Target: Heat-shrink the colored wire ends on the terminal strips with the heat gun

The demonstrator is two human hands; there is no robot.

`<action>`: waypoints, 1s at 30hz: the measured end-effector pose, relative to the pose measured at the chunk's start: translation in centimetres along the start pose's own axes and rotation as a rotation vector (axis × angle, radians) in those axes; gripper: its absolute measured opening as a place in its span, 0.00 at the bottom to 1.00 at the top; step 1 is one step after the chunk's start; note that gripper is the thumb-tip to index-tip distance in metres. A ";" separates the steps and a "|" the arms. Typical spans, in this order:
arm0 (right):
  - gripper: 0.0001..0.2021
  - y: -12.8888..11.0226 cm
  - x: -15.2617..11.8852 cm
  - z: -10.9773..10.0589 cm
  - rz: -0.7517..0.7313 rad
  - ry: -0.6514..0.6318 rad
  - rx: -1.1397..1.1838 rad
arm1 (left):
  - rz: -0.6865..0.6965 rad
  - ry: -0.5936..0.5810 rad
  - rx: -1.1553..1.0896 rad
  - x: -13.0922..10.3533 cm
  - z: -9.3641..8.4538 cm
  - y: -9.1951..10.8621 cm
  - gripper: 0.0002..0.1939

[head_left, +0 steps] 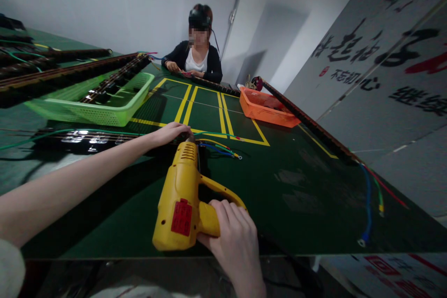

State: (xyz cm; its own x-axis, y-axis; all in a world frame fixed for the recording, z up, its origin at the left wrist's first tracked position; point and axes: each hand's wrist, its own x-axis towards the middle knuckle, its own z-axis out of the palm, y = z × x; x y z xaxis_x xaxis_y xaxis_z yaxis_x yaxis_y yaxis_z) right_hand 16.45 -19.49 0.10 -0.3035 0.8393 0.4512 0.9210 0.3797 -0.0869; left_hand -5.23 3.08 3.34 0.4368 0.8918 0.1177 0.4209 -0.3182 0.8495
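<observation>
The wall [352, 79] read 不忘初心. The right hand [234, 228] wrapped the gun [178, 195], its label [181, 217] illegible; the left hand [173, 132] reached toward wires [213, 148], its grip unclear.

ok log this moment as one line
right hand: holding yellow heat gun | left hand: at wire bundle, near nozzle | green basket: left | orange basket: right | person: across table

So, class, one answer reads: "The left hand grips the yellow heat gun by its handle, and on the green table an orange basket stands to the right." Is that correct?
Not quite: the head view shows the right hand gripping the yellow heat gun by its handle. The orange basket does stand to the right on the green table.
</observation>
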 end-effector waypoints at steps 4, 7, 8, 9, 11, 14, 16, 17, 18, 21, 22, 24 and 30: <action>0.25 -0.7 -0.1 0.3 0.010 0.007 0.005 | -0.036 -0.004 -0.043 0.0 0.0 -0.2 0.32; 0.25 -0.4 -0.2 0.4 0.010 0.031 0.009 | -0.018 0.014 -0.013 -0.1 0.0 -0.4 0.32; 0.25 -0.1 -0.2 0.3 0.005 0.041 0.011 | -0.009 0.013 0.007 -0.1 0.0 -0.4 0.32; 0.25 0.1 -0.2 0.3 0.000 0.052 0.014 | 0.001 0.010 0.033 -0.1 0.0 -0.4 0.31; 0.25 0.7 -0.3 0.1 -0.009 0.077 0.016 | 0.016 0.006 0.083 -0.2 0.0 -0.2 0.29; 0.25 1.4 -0.3 -0.2 -0.019 0.108 0.015 | 0.027 0.014 0.124 -0.3 0.1 0.1 0.28; 0.25 1.7 -0.4 -0.3 -0.026 0.121 0.013 | 0.044 0.020 0.141 -0.3 0.1 0.1 0.27; 0.25 1.8 -0.5 -0.4 -0.028 0.127 0.011 | 0.056 0.018 0.148 -0.3 0.2 0.1 0.27; 0.25 1.9 -0.5 -0.4 -0.029 0.133 0.008 | 0.070 0.010 0.152 -0.2 0.2 0.1 0.26; 0.27 2.1 -0.8 -0.4 -0.027 0.153 -0.006 | 0.104 -0.026 0.153 -0.1 0.2 -0.1 0.22; 0.27 2.2 -0.9 -0.4 -0.027 0.157 -0.013 | 0.112 -0.032 0.151 -0.1 0.2 -0.2 0.21; 0.26 2.5 -1.0 -0.5 -0.023 0.159 -0.030 | 0.125 -0.036 0.150 -0.1 0.2 -0.2 0.19; 0.26 3.7 -1.3 -0.8 0.034 0.156 -0.104 | 0.179 -0.047 0.203 -0.1 0.3 -0.2 0.19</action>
State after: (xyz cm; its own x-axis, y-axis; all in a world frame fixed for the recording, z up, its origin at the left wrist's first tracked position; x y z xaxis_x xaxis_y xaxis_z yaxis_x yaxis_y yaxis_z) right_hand 20.46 -19.49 -0.06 -0.2381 0.7773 0.5823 0.9528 0.3034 -0.0153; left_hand -5.13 2.92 3.00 0.5530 0.8012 0.2288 0.4821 -0.5317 0.6963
